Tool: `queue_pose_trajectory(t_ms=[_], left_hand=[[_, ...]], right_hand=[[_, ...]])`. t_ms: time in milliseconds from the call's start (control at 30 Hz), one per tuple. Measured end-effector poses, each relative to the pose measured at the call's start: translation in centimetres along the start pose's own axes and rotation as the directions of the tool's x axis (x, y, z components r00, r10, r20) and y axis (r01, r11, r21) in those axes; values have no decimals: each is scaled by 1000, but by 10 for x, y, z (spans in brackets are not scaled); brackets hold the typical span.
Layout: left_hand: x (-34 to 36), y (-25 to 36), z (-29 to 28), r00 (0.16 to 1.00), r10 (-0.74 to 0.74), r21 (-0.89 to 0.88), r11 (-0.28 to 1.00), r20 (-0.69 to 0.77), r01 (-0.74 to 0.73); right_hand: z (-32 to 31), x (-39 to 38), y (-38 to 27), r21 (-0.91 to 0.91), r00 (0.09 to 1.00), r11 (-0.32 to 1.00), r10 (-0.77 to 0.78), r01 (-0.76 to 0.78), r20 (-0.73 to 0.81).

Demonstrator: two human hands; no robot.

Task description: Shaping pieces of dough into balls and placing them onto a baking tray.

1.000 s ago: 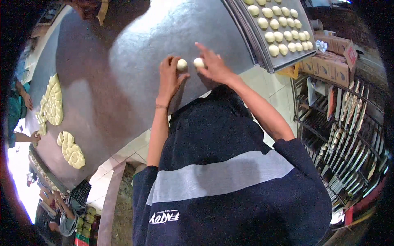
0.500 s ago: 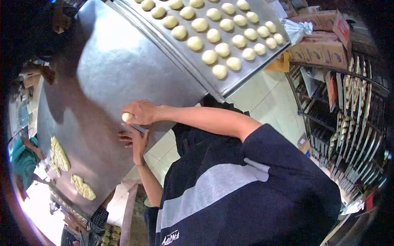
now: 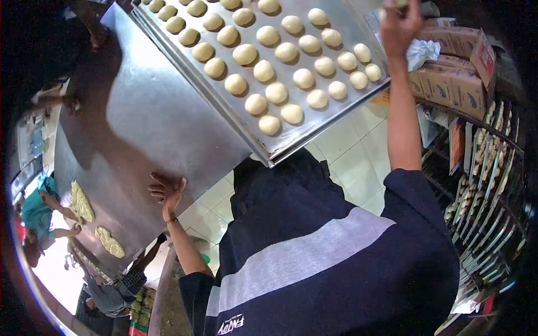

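Pale tiled floor [image 3: 350,159] gleams under a smooth grey metal table [image 3: 168,131], and what a spread of dough up here! Writing first: white lettering [image 3: 231,325] sits on the wearer's black shirt with its grey band [image 3: 314,241], and dark print marks the brown cardboard boxes [image 3: 451,84] at right, at least two of them. Now the containers: one silver rectangular metal tray [image 3: 287,140] overhangs the table's edge, carrying the round pale-yellow dough balls [image 3: 276,92] in slanting rows, over thirty visible, the top ones cut off by view. Behind, a dark metal rack [image 3: 493,224] is loaded with trays of small pale pieces. Two flattened, lumpy dough slabs [image 3: 82,201] lie at the table's far left, beside a co-worker in teal [image 3: 38,204]. And the hands! Left hand [image 3: 167,193]: grip released, fingers spread at the near table edge. Right hand [image 3: 401,31]: beyond the tray's right edge, blurred, fingers bent, something pale at the fingertips; whether that grip is clenched on it, I cannot tell.
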State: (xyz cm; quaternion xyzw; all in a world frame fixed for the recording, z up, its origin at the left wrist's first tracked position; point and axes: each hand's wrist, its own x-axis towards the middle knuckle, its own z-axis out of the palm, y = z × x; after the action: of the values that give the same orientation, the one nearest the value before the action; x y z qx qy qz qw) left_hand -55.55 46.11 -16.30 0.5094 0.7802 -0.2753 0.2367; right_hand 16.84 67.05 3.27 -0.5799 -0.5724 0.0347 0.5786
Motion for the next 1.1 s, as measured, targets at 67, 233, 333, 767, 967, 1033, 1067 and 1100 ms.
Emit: queue_pose_trajectory(t_ms=[67,233,333,767,967,1033,1067,1100], left_hand=[[-2,5,-8,993,-77,391,920,88,37],[-31,23,-21,1000,-4,-165,986,-8,2],[-42,28,-20,999,11,-285,958,-38,-22],[-34,24,-13,999,13,-335,942,-39,-25],[-35,29,-15,1000,-1,-322,947,-25,-7],[-32,26,-8,999,6,-339,940,-54,-24],[-30,25,-4,996,10,-343,939,-91,-41],[-28,24,0,996,2,-355,934,-85,-32]], right_hand=[[25,-6,28,-364,947,921,230,-137,224],[21,-49,63,-657,955,733,38,174,295],[1,-63,70,-616,939,718,-170,326,299],[-6,-15,69,-319,900,926,304,-202,314],[33,-21,94,-491,845,870,291,-39,449],[31,-24,106,-553,773,826,419,-106,477],[29,-26,108,-600,767,797,425,-65,481],[29,-27,108,-640,764,768,426,-22,485]])
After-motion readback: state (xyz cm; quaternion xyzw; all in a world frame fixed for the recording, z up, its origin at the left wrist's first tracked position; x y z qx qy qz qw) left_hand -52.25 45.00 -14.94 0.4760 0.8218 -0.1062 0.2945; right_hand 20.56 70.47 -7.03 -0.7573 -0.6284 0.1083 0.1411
